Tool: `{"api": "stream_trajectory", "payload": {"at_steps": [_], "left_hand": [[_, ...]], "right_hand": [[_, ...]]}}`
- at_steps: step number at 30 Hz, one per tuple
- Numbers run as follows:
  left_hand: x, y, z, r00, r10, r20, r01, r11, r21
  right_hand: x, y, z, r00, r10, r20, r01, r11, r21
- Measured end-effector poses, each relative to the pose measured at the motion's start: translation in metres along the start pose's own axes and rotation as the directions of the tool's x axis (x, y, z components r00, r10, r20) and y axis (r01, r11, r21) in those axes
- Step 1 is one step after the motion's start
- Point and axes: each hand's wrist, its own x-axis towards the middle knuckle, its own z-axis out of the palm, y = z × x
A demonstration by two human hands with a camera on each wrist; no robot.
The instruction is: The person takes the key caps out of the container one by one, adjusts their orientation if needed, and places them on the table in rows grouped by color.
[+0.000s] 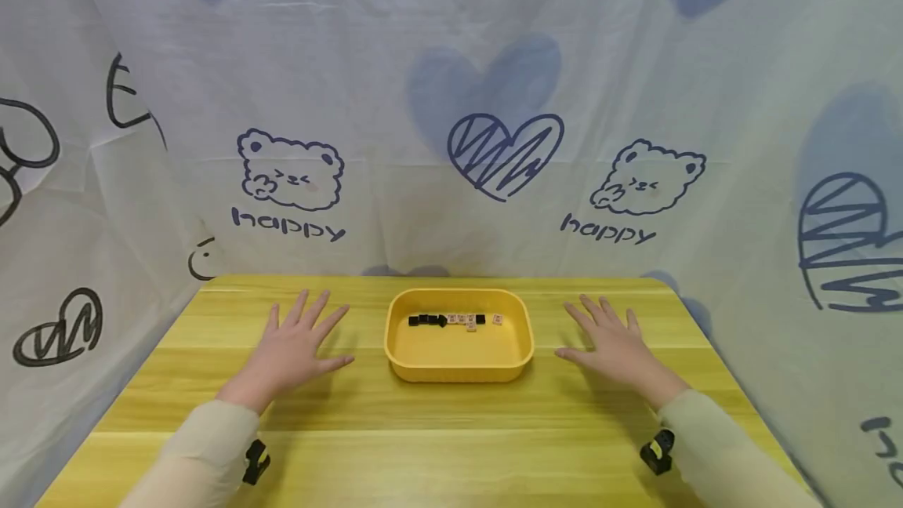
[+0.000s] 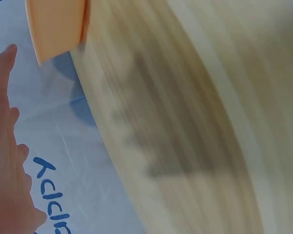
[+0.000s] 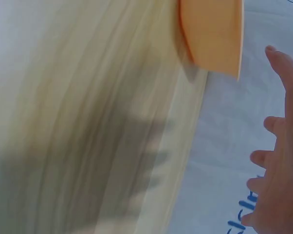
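Between my two hands stands a yellow tray [image 1: 458, 374] with rounded corners. Along its far side lie small black pieces [image 1: 423, 320] and small white tiles [image 1: 462, 319] with tiny markings, roughly in a row. To the left of the tray, my left hand [image 1: 292, 347] is spread with straight fingers above the table, holding nothing. My right hand [image 1: 614, 347] is spread the same way on the tray's right side, also holding nothing. Both wrist views show a hand's shadow on the wood and the tray's side wall [image 2: 56, 29] near the top.
The tray stands on a wooden table [image 1: 451, 453] with light and dark grain. A white cloth [image 1: 395, 202] with blue hearts, bear drawings and the word "happy" hangs behind the table and along both sides. Each wrist carries a small black device [image 1: 658, 451].
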Motion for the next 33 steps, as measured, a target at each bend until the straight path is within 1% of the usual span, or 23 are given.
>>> {"api": "stream_trajectory", "payload": {"at_steps": [5, 10, 13, 16, 18, 20, 22, 24, 25, 27, 29, 33], "left_hand": [[0.011, 0.010, 0.000, 1.000, -0.018, 0.003, 0.018, 0.999, -0.047], [0.022, 0.019, 0.006, 0.998, -0.066, 0.007, 0.066, 0.993, -0.099], [0.027, 0.024, 0.012, 0.995, -0.095, 0.000, 0.094, 0.985, -0.143], [0.031, 0.030, 0.019, 0.990, -0.142, 0.012, 0.142, 0.969, -0.203], [0.033, 0.036, 0.022, 0.984, -0.173, 0.044, 0.179, 0.951, -0.254], [0.034, 0.041, 0.025, 0.980, -0.187, 0.071, 0.199, 0.933, -0.301], [0.034, 0.045, 0.029, 0.980, -0.178, 0.086, 0.197, 0.915, -0.351], [0.034, 0.049, 0.033, 0.984, -0.158, 0.078, 0.176, 0.894, -0.412], [0.034, 0.051, 0.036, 0.986, -0.149, 0.075, 0.167, 0.879, -0.446], [0.034, 0.055, 0.042, 0.987, -0.140, 0.073, 0.158, 0.844, -0.512], [0.034, 0.058, 0.048, 0.986, -0.146, 0.081, 0.166, 0.801, -0.575], [0.034, 0.066, 0.059, 0.974, -0.202, 0.098, 0.214, 0.708, -0.673]], "right_hand": [[0.011, -0.016, -0.001, 1.000, -0.012, -0.010, 0.012, 1.000, 0.018], [0.022, -0.034, -0.004, 1.000, -0.005, -0.009, 0.006, 0.999, 0.042], [0.031, -0.045, -0.006, 1.000, -0.012, 0.000, 0.012, 0.999, 0.052], [0.042, -0.055, -0.007, 1.000, -0.026, 0.017, 0.025, 0.998, 0.057], [0.049, -0.061, -0.005, 0.999, -0.037, 0.033, 0.035, 0.998, 0.061], [0.056, -0.066, -0.003, 0.998, -0.050, 0.046, 0.046, 0.996, 0.076], [0.062, -0.072, -0.001, 0.996, -0.060, 0.061, 0.053, 0.994, 0.101], [0.067, -0.075, 0.001, 0.995, -0.068, 0.072, 0.059, 0.990, 0.132], [0.070, -0.077, 0.002, 0.994, -0.071, 0.079, 0.058, 0.987, 0.151], [0.075, -0.080, 0.003, 0.993, -0.073, 0.095, 0.055, 0.981, 0.186], [0.079, -0.083, 0.003, 0.990, -0.078, 0.114, 0.052, 0.975, 0.217], [0.086, -0.087, 0.004, 0.982, -0.097, 0.159, 0.054, 0.965, 0.256]]}}
